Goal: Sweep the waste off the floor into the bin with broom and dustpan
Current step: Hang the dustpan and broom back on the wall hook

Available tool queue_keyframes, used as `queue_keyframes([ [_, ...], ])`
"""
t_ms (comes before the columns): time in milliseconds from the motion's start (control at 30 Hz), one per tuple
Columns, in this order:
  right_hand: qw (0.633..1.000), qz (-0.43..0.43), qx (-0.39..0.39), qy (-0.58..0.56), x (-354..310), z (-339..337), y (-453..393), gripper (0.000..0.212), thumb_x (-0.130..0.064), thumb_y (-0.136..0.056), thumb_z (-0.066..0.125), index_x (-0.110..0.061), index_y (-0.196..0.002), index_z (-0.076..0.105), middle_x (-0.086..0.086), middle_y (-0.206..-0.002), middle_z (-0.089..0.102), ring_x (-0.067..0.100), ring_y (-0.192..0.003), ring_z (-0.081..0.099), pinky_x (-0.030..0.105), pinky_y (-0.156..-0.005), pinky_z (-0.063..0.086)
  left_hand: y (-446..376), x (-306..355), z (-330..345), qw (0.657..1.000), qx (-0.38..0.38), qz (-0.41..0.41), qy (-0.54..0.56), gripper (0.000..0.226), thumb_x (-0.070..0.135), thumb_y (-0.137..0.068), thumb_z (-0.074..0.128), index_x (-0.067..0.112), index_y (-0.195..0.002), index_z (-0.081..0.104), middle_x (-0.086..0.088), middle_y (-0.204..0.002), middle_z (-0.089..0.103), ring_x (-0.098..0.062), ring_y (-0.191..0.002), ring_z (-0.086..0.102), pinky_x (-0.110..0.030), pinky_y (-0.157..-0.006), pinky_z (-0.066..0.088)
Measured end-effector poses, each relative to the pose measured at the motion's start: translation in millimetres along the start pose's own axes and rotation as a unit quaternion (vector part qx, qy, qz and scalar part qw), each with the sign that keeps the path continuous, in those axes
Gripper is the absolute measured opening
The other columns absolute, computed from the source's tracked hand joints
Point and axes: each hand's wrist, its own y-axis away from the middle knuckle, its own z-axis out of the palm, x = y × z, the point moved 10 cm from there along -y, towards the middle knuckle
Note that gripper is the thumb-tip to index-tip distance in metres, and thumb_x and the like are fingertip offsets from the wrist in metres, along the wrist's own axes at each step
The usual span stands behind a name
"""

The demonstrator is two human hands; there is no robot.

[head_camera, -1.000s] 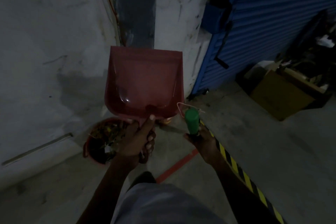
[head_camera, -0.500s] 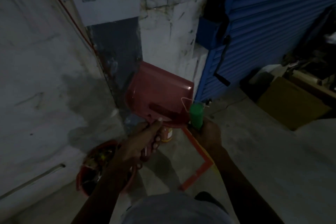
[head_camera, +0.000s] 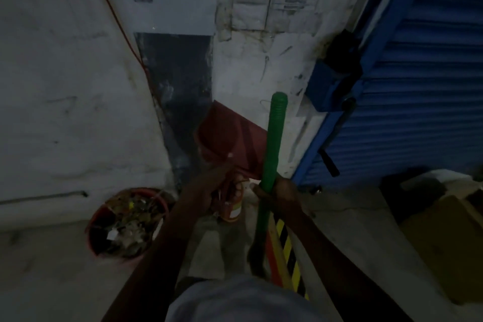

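Left hand grips the red dustpan upright at centre frame; right hand clamps the green broom handle, likely for stowing, bin lower left.

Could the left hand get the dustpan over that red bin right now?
Probably yes. The left hand grips the red dustpan raised toward the wall, and the red bin stands open just below and left of it, with nothing visible between them.
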Motion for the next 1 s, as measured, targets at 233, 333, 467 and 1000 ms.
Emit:
queue_keyframes([
  [233,0.993,-0.101,0.05,0.04,1,-39,-32,0.062,-0.069,-0.076,0.054,-0.018,-0.108,0.069,0.008,-0.08,0.073,0.027,-0.073,0.07,0.041,-0.062,0.056,-20,-24,1,0.997,0.036,0.052,0.055,0.068,0.076,-0.06,0.078,0.014,-0.087,0.07,-0.012,-0.085,0.068,-0.02,-0.068,0.066,-0.039,-0.069,0.06],
  [333,0.992,-0.104,0.064,0.034,5,-48,-47,0.065,-0.07,-0.076,0.05,-0.016,-0.106,0.07,0.008,-0.082,0.073,0.026,-0.071,0.069,0.04,-0.062,0.056,24,18,22,0.999,0.035,0.034,-0.021,0.047,0.061,-0.088,0.065,0.017,-0.074,0.072,-0.005,-0.062,0.069,-0.013,-0.049,0.065,-0.025,-0.051,0.057],
  [467,0.994,-0.075,0.062,0.057,16,-59,-75,0.046,-0.063,-0.082,0.062,-0.02,-0.097,0.068,0.001,-0.075,0.069,0.018,-0.064,0.066,0.036,-0.058,0.055,27,50,17,0.983,0.057,0.09,-0.147,0.051,0.03,-0.098,0.061,0.017,-0.05,0.073,-0.003,-0.052,0.067,-0.01,-0.045,0.061,-0.021,-0.047,0.046],
  [1000,0.995,0.025,0.091,0.03,53,-57,-162,0.028,-0.047,-0.085,0.072,-0.02,-0.091,0.066,-0.003,-0.073,0.066,0.016,-0.065,0.064,0.028,-0.055,0.051,-32,195,34,0.807,0.115,0.232,-0.531,0.013,0.008,-0.088,0.073,0.0,-0.098,0.077,0.008,-0.078,0.056,-0.022,-0.089,0.068,-0.013,-0.06,0.04],
])
